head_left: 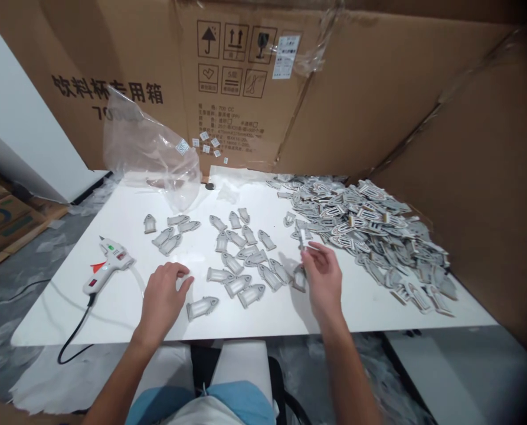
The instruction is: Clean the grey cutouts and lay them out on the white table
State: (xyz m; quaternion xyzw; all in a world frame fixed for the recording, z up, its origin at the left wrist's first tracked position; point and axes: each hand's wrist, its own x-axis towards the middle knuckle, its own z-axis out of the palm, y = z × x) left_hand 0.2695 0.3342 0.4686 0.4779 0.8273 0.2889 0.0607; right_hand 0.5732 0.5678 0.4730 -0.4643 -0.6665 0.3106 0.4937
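Turned nearly edge-on, the small gray piece [303, 238] shows little of its face, its lower end hidden by the right hand [325, 280], whose thumb and fingers pinch it above the table [254, 324]. The left hand [162, 295] is palm down, fingers curled, thumb apart, gripping nothing, beside loose pieces [238, 285]. A glue gun [108, 265] lies left; a pile [360, 221] crowds the right; a clear bag [146, 156] partly veils the box [356, 88] lettering.

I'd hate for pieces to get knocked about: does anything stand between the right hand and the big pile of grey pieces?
Nothing visible does: only white tabletop shows between the right hand and the pile of grey pieces.
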